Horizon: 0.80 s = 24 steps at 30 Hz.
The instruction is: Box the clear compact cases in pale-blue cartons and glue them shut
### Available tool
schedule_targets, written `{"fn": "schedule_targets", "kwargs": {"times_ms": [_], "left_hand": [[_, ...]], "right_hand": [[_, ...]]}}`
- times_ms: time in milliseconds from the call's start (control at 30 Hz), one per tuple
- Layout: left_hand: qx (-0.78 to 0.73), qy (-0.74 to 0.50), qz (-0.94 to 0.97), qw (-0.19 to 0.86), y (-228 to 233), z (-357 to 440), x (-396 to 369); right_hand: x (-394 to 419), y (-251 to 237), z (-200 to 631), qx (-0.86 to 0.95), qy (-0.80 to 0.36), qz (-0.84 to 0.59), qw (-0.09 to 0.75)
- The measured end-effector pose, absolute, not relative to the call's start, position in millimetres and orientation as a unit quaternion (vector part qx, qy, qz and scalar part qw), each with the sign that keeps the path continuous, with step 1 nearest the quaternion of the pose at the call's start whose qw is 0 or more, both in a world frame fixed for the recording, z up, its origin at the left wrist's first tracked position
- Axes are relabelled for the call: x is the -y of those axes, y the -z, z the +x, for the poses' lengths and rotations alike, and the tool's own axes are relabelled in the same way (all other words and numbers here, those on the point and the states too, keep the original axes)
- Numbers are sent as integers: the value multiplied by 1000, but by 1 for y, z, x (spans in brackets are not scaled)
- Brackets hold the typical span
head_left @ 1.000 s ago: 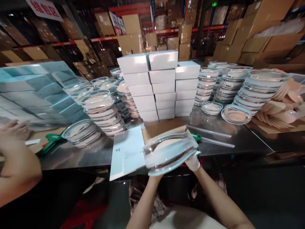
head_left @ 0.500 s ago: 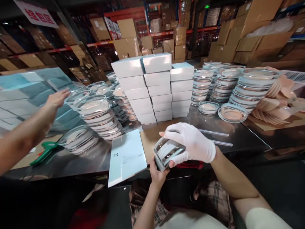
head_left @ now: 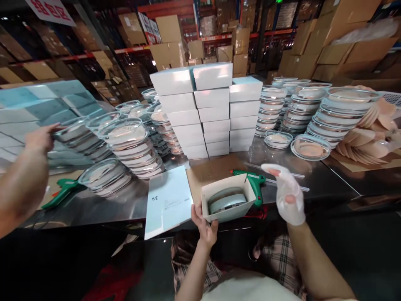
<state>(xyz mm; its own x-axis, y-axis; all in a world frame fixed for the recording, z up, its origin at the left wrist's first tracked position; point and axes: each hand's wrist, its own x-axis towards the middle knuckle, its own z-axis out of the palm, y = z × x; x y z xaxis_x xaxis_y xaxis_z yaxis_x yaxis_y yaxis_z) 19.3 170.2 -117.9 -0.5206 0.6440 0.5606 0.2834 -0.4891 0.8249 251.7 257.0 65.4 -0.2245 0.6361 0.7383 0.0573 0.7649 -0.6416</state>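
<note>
— Your left hand (head_left: pixel 205 229) gripped the white box (head_left: pixel 226 215) by its near left corner, fingers half curled; your gloved right hand (head_left: pixel 290 202), well right of it, was loosely uncurled and empty.
— True, but held one-sided, your box could have tipped out the glassware (head_left: pixel 227 200) inside; its walls hid the glassware's base.

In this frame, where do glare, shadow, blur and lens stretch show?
Head view: glare on the upper white boxes, reflections on the metal table; head view: shadow around the dish inside the open box, lower-right floor nearly black; head view: gloved right hand slightly smeared; head view: right-side dish stack leaning outward, probably lens stretch.
</note>
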Motion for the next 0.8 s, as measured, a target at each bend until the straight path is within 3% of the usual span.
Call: {"fn": "schedule_targets", "kwargs": {"times_ms": [67,200,333,500,700,800], "left_hand": [[-451,-731,501,103,111,18,-171],[-437,-730,517,93,95,18,-169],[-478,-733,474,100,89,32,-159],[-496,-734,463,22,87,31,-159],[-450,-623,640,-22,68,-12,-170],[-464,-579,671,-13,58,-21,-177]], "right_hand": [[-248,-24,242,683,-307,-249,614],[-225,23,215,685,-375,-265,565],[-215,12,196,617,-425,-317,582],[-222,-7,181,564,-381,-345,646],[-232,-10,199,586,-442,-338,589],[-242,-9,233,561,-487,-441,505]]}}
